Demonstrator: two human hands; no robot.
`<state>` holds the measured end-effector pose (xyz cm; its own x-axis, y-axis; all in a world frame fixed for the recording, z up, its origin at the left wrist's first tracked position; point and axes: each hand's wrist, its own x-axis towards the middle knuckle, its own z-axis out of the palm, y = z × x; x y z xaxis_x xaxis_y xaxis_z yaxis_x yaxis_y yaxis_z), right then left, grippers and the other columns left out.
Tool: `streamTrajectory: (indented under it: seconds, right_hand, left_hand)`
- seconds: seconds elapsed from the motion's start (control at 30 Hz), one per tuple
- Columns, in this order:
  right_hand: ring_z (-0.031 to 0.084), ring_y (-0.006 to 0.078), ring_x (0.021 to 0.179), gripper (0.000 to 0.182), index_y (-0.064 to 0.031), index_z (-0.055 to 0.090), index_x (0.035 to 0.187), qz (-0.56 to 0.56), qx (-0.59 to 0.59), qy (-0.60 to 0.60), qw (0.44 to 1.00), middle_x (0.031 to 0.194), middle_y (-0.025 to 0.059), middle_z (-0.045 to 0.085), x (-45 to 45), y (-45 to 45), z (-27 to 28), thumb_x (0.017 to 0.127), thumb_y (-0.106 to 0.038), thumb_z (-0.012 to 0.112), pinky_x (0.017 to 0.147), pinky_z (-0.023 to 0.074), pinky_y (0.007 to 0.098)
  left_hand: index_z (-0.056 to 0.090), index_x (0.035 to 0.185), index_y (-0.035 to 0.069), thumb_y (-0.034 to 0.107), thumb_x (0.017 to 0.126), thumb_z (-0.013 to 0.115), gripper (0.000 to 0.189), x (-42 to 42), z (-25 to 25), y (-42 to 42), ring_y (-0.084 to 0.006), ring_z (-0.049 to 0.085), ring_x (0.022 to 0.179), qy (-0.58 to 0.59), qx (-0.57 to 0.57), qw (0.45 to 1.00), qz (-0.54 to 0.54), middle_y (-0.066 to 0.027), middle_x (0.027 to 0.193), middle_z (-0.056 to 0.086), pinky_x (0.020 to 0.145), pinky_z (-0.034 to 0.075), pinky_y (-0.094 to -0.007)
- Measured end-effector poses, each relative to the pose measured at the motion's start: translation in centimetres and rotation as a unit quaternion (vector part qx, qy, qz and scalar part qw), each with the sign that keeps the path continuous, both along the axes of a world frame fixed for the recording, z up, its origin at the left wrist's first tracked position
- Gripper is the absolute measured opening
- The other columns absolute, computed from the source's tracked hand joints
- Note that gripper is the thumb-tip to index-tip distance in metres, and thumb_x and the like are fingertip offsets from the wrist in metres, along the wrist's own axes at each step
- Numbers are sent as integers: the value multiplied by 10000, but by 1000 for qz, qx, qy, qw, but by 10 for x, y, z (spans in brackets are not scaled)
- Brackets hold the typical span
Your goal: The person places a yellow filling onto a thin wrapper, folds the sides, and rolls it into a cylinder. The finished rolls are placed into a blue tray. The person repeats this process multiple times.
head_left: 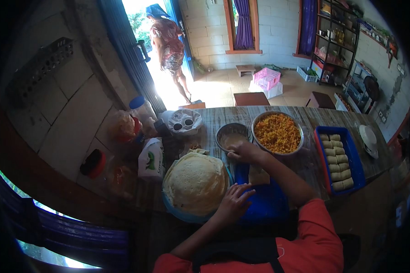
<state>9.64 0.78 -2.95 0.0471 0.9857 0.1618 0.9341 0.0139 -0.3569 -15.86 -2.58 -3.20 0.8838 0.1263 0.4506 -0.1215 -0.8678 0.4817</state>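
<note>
My right hand (242, 151) reaches over the near rim of a metal bowl (219, 131) of cloudy liquid; whether its fingertips hold anything cannot be seen. My left hand (237, 201), fingers spread, is at the edge of a blue tray (266, 208), beside a tall stack of thin round wrappers (196, 182) on a light-blue plate (177, 213). A folded, pale brown piece (258, 175) lies on the blue tray between my hands. Beyond my right arm stands a metal bowl of orange crumbly filling (278, 133). Pale rolls (336, 159) lie in rows in a blue container (357, 170) on the right.
Left of the wrappers are a white-and-green package (151, 158), plastic bags, a blue-lidded jar (141, 105) and a red-lidded container (93, 163). A white lidded dish (368, 138) is at the far right. Past the wooden table (218, 114), a person (167, 41) stands in the doorway; stools stand behind the table.
</note>
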Motion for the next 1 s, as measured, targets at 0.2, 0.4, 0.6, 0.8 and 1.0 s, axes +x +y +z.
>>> streamTrajectory:
  seconds: [0.2,0.4,0.6,0.8,1.0]
  right_hand:
    - [635,137,782,448,-26,623,1240,-41,78,394,915,867,57,686,14,-41,16,985,-391,577,737,512,283]
    - [645,207,1049,440,-7,552,1335,-38,52,404,913,1165,127,665,-5,-125,5,1035,-323,491,930,494,350]
    - [534,356,1268,468,-35,499,1400,13,133,129,983,1348,214,573,-15,-149,-8,998,-274,528,1091,382,459]
    - [585,341,1182,422,-44,548,1339,-27,163,76,983,1312,171,601,-23,-168,4,943,-178,608,1034,419,466]
    - [621,297,1087,373,-69,629,1231,-59,167,64,982,1147,136,666,-33,-170,-10,866,-118,687,946,462,428]
  left_hand:
    - [572,1295,66,166,861,685,460,-2,7,3,-336,506,1282,30,-7,1000,5,-157,1368,546,1129,340,-515]
    - [510,1357,37,184,853,682,552,16,6,4,-326,466,1326,65,19,998,0,-154,1386,527,1153,309,-497]
    - [485,1371,24,168,839,681,586,40,-7,0,-314,433,1354,90,63,994,30,-143,1408,500,1167,285,-482]
    - [549,1264,37,71,818,642,457,62,-21,14,-330,537,1218,46,60,996,40,-140,1287,578,1068,387,-471]
    - [585,1069,34,23,848,545,225,82,-24,26,-367,616,985,34,-10,998,51,-169,1022,628,898,458,-483]
